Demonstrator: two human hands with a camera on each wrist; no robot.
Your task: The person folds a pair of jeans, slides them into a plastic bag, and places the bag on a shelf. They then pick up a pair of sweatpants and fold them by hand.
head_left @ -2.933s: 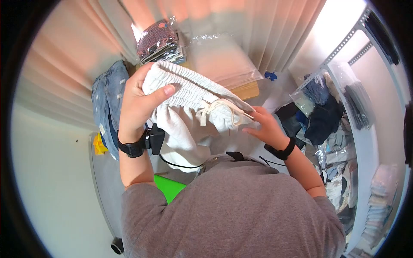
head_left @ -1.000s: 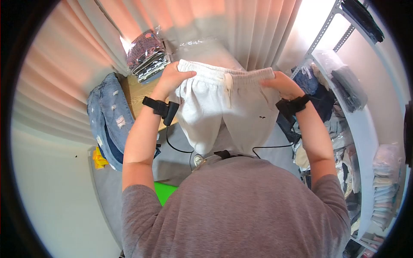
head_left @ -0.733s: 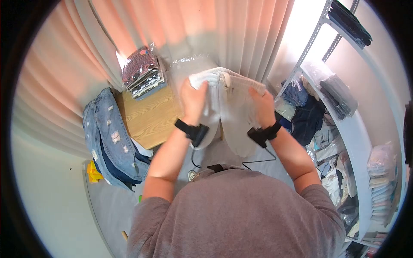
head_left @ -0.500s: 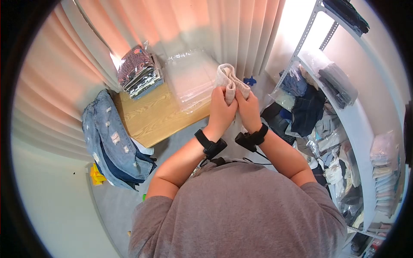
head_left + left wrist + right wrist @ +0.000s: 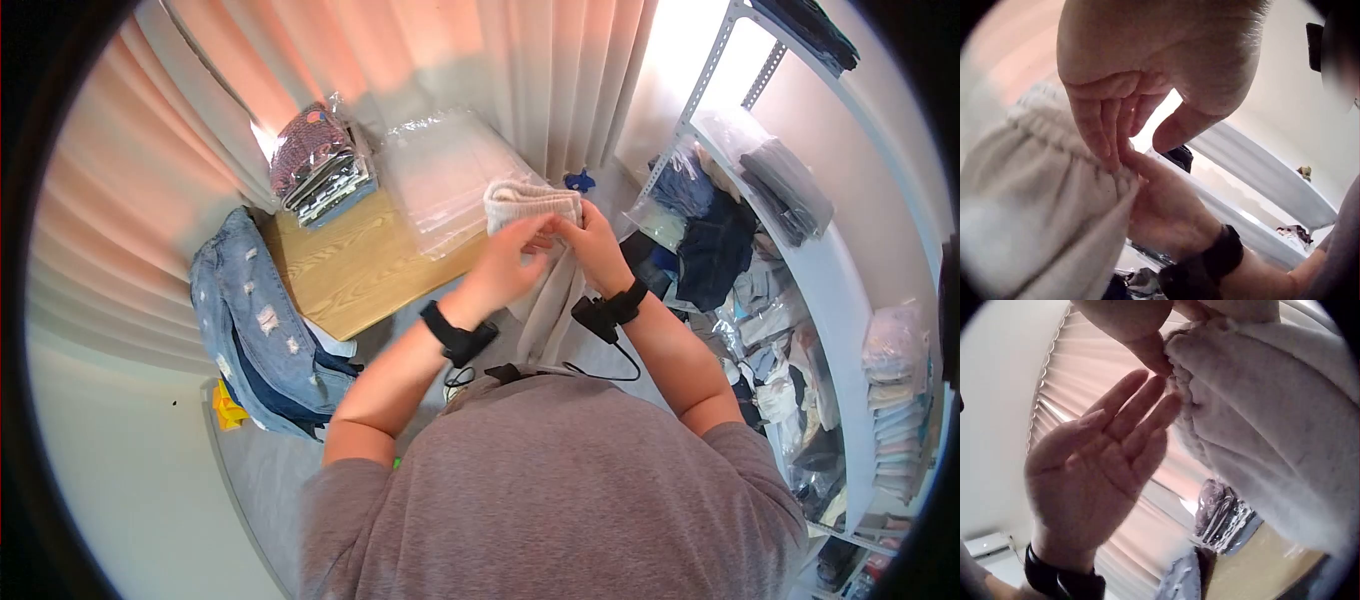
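A pair of off-white sweatpants (image 5: 545,300) hangs in front of the person's body, doubled over, its gathered elastic waistband (image 5: 520,202) at the top. The right hand (image 5: 600,252) pinches the waistband at one edge, with thumb and fingers on the cloth. Close beside it is the left hand (image 5: 508,265), its fingertips right at the same waistband edge and its thumb apart. In the right wrist view the left hand (image 5: 1094,469) shows its palm, fingers loosely extended. The gathered cloth of the sweatpants (image 5: 1041,206) fills the lower left of the left wrist view.
A wooden table (image 5: 350,275) holds a stack of clear plastic bags (image 5: 440,180) and bagged folded clothes (image 5: 322,165). Ripped blue jeans (image 5: 265,320) drape over its left side. To the right, a metal shelf (image 5: 790,270) and a heap of garments (image 5: 715,250) stand near the arm.
The hands first spread the sweatpants wide by the waistband, then came together, folding them in half. Since then the left hand has loosened its grip; the right hand keeps hold.
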